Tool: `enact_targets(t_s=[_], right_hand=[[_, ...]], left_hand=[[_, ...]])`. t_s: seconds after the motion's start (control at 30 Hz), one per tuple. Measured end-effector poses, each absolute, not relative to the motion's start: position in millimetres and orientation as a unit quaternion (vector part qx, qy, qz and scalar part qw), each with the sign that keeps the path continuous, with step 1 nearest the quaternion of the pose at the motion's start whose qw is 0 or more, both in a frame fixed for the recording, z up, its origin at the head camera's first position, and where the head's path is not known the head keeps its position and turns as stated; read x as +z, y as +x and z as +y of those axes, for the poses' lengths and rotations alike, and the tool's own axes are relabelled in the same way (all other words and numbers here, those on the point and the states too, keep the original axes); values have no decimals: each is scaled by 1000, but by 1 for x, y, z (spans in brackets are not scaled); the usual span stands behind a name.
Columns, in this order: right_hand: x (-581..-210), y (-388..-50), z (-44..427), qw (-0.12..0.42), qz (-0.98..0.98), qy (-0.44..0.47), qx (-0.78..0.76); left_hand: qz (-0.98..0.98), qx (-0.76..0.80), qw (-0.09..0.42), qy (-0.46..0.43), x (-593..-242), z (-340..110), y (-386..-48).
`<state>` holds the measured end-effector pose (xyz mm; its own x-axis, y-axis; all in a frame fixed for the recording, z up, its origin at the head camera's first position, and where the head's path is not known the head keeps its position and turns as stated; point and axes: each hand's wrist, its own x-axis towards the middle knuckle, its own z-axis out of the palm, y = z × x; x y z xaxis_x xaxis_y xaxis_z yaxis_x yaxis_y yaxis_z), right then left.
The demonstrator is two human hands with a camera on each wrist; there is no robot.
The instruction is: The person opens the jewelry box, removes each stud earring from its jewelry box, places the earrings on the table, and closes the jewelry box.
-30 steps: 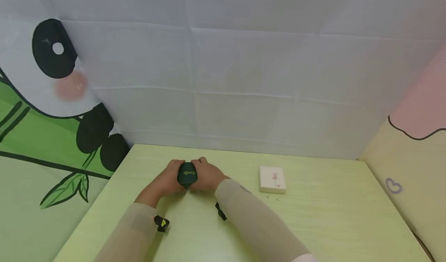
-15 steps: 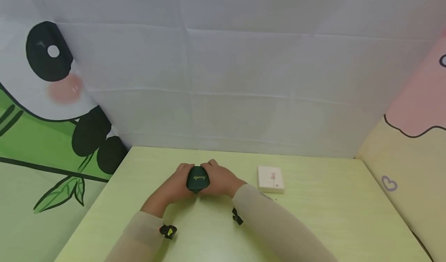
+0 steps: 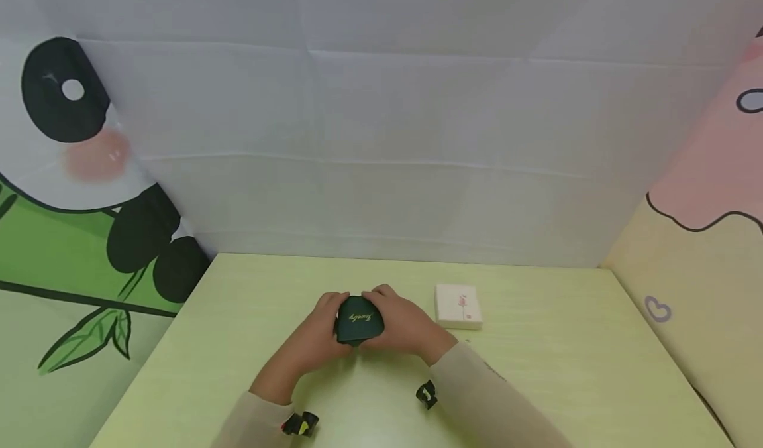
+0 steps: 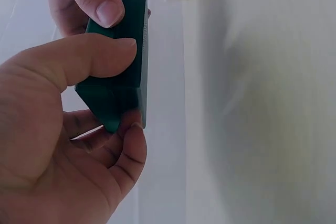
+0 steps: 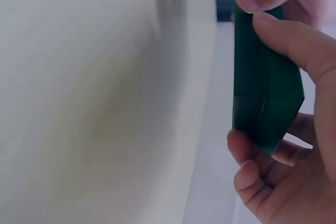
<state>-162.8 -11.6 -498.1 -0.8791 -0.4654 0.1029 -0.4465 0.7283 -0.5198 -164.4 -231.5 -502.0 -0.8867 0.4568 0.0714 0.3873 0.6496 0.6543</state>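
Observation:
A dark green box (image 3: 360, 319) with gold lettering on its top is held between both hands above the table. My left hand (image 3: 322, 332) grips its left side, and my right hand (image 3: 404, 322) grips its right side. In the left wrist view the left thumb lies across a long face of the green box (image 4: 128, 72), with curled fingers at its lower end. The right wrist view shows the right thumb on the green box (image 5: 262, 82) and fingers bent around its lower end. The box has slanted sides and looks closed.
A small white box (image 3: 458, 307) with a pink print lies on the pale yellow table (image 3: 566, 355), right of the hands. Behind the table hangs a white cloth (image 3: 417, 116). Cartoon-printed panels stand at the left and right.
Both hands and the green box have moved right and somewhat nearer in the head view, closer to the white box. The grip looks the same. The view has shifted slightly.

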Motion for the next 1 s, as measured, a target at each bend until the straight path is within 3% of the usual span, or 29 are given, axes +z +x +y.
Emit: enact_targets(t_s=[0.47, 1.0], right_hand=[[-514, -132, 8, -13, 909, -231, -346], [-537, -114, 25, -4, 904, -210, -371]], left_hand=[[892, 382, 26, 242, -522, -216, -139], [883, 411, 70, 215, -550, -207, -125]])
